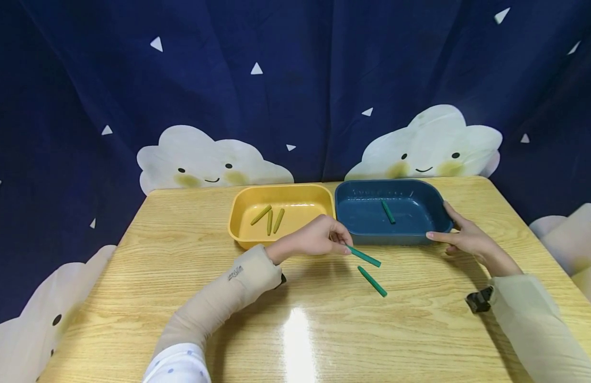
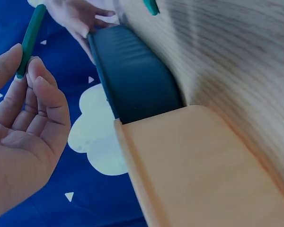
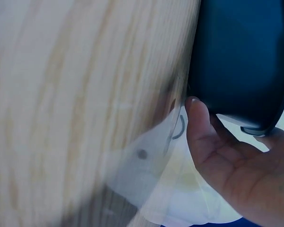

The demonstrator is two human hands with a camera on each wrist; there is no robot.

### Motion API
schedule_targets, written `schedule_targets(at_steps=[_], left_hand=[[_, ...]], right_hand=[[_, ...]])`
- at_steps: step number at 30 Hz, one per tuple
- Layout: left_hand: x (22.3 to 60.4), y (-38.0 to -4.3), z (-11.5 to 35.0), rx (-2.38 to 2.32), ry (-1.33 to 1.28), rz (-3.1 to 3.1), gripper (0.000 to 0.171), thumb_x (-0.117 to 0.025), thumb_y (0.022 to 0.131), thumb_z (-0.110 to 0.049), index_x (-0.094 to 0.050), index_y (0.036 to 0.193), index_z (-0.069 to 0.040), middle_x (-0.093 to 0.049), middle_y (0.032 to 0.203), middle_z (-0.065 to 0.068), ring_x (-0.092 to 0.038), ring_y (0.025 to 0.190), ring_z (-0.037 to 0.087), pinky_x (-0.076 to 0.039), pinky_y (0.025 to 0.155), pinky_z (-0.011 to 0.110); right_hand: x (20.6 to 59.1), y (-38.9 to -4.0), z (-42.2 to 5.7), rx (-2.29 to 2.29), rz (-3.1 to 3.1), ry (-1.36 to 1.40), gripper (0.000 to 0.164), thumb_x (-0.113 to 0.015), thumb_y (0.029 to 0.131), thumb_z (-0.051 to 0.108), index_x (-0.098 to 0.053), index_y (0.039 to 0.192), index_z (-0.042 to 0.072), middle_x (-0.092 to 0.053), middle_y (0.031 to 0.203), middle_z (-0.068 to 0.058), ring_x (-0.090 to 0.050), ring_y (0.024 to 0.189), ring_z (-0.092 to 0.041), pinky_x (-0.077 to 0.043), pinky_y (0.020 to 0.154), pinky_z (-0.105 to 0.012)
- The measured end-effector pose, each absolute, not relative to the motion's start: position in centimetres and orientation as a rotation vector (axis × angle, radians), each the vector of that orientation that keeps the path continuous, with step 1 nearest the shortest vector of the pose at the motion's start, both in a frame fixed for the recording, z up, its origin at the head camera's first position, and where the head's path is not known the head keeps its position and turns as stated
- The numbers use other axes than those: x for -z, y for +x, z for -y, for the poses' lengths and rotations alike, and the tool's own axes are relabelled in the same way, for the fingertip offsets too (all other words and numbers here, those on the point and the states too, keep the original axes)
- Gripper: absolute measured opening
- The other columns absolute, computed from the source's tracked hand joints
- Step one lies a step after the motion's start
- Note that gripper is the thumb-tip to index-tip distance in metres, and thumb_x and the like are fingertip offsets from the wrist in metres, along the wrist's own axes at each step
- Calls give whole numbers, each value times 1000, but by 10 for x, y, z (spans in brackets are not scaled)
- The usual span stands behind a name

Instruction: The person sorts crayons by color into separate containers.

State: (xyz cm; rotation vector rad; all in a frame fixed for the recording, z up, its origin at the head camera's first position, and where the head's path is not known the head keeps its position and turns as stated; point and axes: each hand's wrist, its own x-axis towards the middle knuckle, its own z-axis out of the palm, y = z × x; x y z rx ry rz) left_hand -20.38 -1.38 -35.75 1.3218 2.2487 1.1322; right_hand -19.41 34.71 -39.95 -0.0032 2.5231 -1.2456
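Observation:
My left hand [image 1: 322,236] pinches a green crayon [image 1: 366,257] by one end, above the table in front of the two bins. In the left wrist view the crayon [image 2: 32,38] sticks up between thumb and fingertips. A second green crayon [image 1: 372,281] lies on the table just below it. My right hand [image 1: 472,242] holds the right end of a blue bin [image 1: 386,239], thumb on the front wall and fingers along the side. One green crayon [image 1: 388,211] lies inside that bin. To its left, a yellow bin [image 1: 295,194] contains three yellow crayons [image 1: 269,222].
The bins stand side by side near the back edge of the wooden table [image 1: 180,255]. Behind the table hangs a dark blue curtain [image 1: 285,96] with clouds and white triangles. A dark wrist device [image 1: 479,300] is at the right sleeve.

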Motion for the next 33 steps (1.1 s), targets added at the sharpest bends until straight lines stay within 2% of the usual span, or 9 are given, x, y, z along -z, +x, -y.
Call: schedule_targets(at_steps=[10, 21, 33], left_hand=[[341, -214, 2, -1095, 1355, -2260, 4, -68, 81, -3, -69, 82, 0, -65, 74, 3, -55, 67, 7, -47, 65, 19], [320, -228, -15, -1066, 1408, -2312, 7, -67, 82, -4, -70, 87, 0, -66, 82, 6, -57, 72, 10, -46, 69, 16], [309, -245, -28, -1058, 1305, -2410, 10, -68, 82, -8, -70, 89, -2, -66, 83, 5, -58, 73, 11, -46, 67, 17]], right_hand=[[400, -194, -346, 1238, -2529, 25, 105, -66, 82, 42, 20, 140, 26, 9, 140, -39, -47, 49, -18, -46, 56, -32], [400, -193, -345, 1236, -2533, 25, 104, -65, 82, 41, 20, 140, 24, 7, 140, -39, -51, 52, -21, -47, 57, -33], [400, -195, -348, 1258, -2518, 8, 103, -65, 83, 40, 20, 140, 26, 4, 141, -39, -42, 46, -15, -44, 53, -32]])
